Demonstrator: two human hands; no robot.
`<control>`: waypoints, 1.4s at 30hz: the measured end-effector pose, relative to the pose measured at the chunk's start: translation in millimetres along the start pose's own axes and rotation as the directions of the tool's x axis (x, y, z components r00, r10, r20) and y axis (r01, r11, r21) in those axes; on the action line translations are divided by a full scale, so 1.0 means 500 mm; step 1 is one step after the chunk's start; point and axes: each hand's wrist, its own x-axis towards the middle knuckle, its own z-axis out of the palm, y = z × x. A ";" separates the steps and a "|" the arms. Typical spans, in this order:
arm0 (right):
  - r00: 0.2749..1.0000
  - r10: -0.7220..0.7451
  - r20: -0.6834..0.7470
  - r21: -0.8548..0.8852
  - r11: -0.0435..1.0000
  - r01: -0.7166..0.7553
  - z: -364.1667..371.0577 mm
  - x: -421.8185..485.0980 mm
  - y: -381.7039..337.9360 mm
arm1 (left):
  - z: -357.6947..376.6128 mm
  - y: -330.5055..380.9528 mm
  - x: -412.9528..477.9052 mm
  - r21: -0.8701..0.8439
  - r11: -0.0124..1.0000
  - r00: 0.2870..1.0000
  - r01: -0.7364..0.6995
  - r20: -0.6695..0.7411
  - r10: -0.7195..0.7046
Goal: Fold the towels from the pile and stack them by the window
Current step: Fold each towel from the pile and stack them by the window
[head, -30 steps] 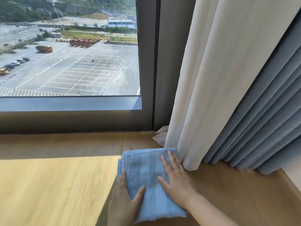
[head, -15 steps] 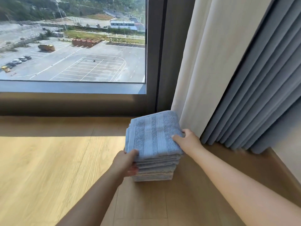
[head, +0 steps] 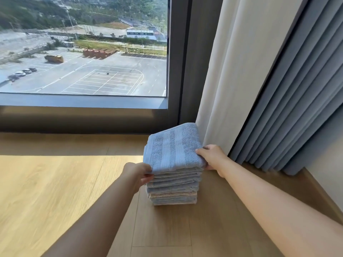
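Note:
A stack of folded towels (head: 172, 193), blue with a few pale ones lower down, stands on the wooden floor beside the window frame. The top blue towel (head: 173, 149) lies flat on the stack. My left hand (head: 138, 173) grips the stack's near left corner, thumb over the top towel's edge and fingers curled into the layers below. My right hand (head: 212, 156) holds the right side, fingertips on the top towel and thumb low against the side.
A large window (head: 83, 52) with a dark frame (head: 182, 62) runs along the back. White curtain (head: 232, 71) and blue-grey curtain (head: 300, 108) hang just right of the stack, touching the floor. Sunlit wooden floor (head: 55, 191) spreads to the left.
A second ago both palms pressed flat on the top towel, seen from above. Since then the view pulled back and both hands shifted to the stack's sides, gripping its edges.

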 end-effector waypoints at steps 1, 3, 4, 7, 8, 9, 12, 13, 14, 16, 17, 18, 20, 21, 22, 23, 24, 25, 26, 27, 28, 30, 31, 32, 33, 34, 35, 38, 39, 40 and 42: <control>1.000 -0.006 -0.007 -0.022 1.000 0.006 0.001 0.011 0.003 | -0.003 0.008 0.000 0.022 0.998 0.999 -0.052 -0.014 0.052; 0.999 -0.026 -0.047 -0.094 0.995 0.021 0.005 0.032 0.005 | -0.006 0.032 -0.003 0.066 0.973 0.975 -0.220 -0.004 0.221; 0.998 -0.041 -0.056 -0.109 0.993 0.035 0.007 0.038 0.004 | -0.007 0.043 -0.004 0.058 0.952 0.954 -0.301 0.023 0.300; 0.993 -0.094 -0.073 -0.144 0.986 0.083 0.010 0.053 0.005 | -0.007 0.048 0.007 0.035 0.937 0.937 -0.347 0.040 0.346; 0.992 -0.103 -0.080 -0.154 0.984 0.089 0.010 0.055 0.006 | -0.004 0.038 0.014 0.059 0.952 0.954 -0.300 0.039 0.298; 0.991 -0.102 -0.083 -0.162 0.983 0.087 0.009 0.056 0.008 | 0.000 0.023 0.020 0.079 0.969 0.971 -0.235 0.053 0.231; 0.994 -0.076 -0.074 -0.189 0.980 0.061 0.006 0.060 0.019 | 0.019 -0.012 0.025 0.081 0.993 0.994 -0.091 0.065 0.086; 0.995 -0.072 -0.062 -0.192 0.980 0.058 0.004 0.062 0.022 | 0.024 -0.015 0.028 0.068 0.996 0.997 -0.065 0.049 0.061; 0.996 -0.065 -0.057 -0.191 0.980 0.053 0.004 0.063 0.023 | 0.027 -0.012 0.028 0.036 0.998 0.998 -0.046 0.043 0.044; 0.996 -0.059 -0.066 -0.167 0.985 0.047 0.003 0.064 0.019 | 0.028 0.000 0.030 -0.038 0.999 0.997 0.027 0.073 -0.024; 0.996 -0.048 -0.071 -0.135 0.990 0.038 0.001 0.065 0.016 | 0.028 0.009 0.027 -0.067 0.995 0.991 0.074 0.113 -0.066; 0.997 -0.034 -0.068 -0.099 0.995 0.027 0.000 0.062 0.011 | 0.029 0.016 0.022 -0.081 0.990 0.981 0.119 0.166 -0.105; 1.000 -0.021 -0.013 -0.062 0.998 0.020 0.002 0.050 0.001 | 0.034 0.023 0.010 -0.080 0.980 0.954 0.180 0.259 -0.153; 0.999 -0.039 0.010 -0.086 0.996 0.039 0.004 0.045 -0.003 | 0.036 0.025 0.006 -0.058 0.985 0.951 0.164 0.274 -0.142; 0.997 -0.076 0.009 -0.120 0.990 0.077 0.007 0.042 -0.007 | 0.038 0.027 0.006 -0.040 0.993 0.959 0.112 0.265 -0.098; 0.992 -0.126 -0.014 -0.146 0.982 0.123 0.011 0.041 -0.011 | 0.039 0.030 0.007 -0.038 0.998 0.971 0.042 0.237 -0.032; 0.983 -0.178 -0.043 -0.157 0.973 0.169 0.015 0.039 -0.016 | 0.039 0.033 0.008 -0.056 0.998 0.976 -0.036 0.211 0.047; 0.972 -0.225 -0.064 -0.149 0.965 0.214 0.018 0.035 -0.021 | 0.037 0.040 0.007 -0.089 0.990 0.973 -0.106 0.195 0.121; 0.960 -0.269 -0.076 -0.128 0.958 0.258 0.021 0.031 -0.027 | 0.034 0.047 0.005 -0.126 0.977 0.963 -0.171 0.186 0.193; 0.945 -0.315 -0.088 -0.101 0.947 0.306 0.023 0.027 -0.032 | 0.029 0.053 0.004 -0.157 0.961 0.951 -0.227 0.177 0.254; 0.930 -0.353 -0.102 -0.073 0.935 0.347 0.026 0.024 -0.036 | 0.024 0.055 0.004 -0.170 0.947 0.939 -0.271 0.170 0.299; 0.919 -0.380 -0.104 -0.045 0.925 0.377 0.030 0.021 -0.033 | 0.014 0.048 0.006 -0.129 0.944 0.930 -0.304 0.174 0.323; 0.931 -0.357 -0.077 -0.059 0.934 0.353 0.032 0.024 -0.027 | 0.010 0.037 0.011 -0.085 0.955 0.938 -0.285 0.181 0.296; 0.951 -0.307 -0.036 -0.111 0.947 0.301 0.034 0.028 -0.016 | 0.007 0.022 0.017 -0.034 0.969 0.952 -0.246 0.181 0.248; 0.969 -0.248 0.001 -0.201 0.949 0.243 0.036 0.034 -0.004 | 0.005 0.006 0.022 0.021 0.980 0.966 -0.199 0.173 0.192; 0.980 -0.197 0.024 -0.292 0.936 0.195 0.038 0.037 0.007 | 0.003 -0.010 0.026 0.069 0.985 0.976 -0.160 0.161 0.147; 0.985 -0.172 0.024 -0.358 0.918 0.169 0.039 0.040 0.018 | 0.002 -0.026 0.030 0.104 0.984 0.980 -0.145 0.149 0.129; 0.984 -0.174 -0.023 -0.422 0.894 0.148 0.040 0.038 0.034 | 0.001 -0.053 0.038 0.152 0.959 0.964 -0.241 0.149 0.218; 0.981 -0.189 -0.033 -0.409 0.898 0.160 0.039 0.036 0.036 | 0.002 -0.051 0.037 0.155 0.946 0.953 -0.283 0.155 0.260; 0.978 -0.204 -0.042 -0.375 0.910 0.174 0.038 0.034 0.034 | 0.004 -0.046 0.036 0.150 0.935 0.941 -0.322 0.161 0.298; 0.966 -0.247 -0.075 -0.277 0.936 0.218 0.032 0.027 0.027 | 0.011 -0.029 0.031 0.138 0.915 0.919 -0.379 0.171 0.354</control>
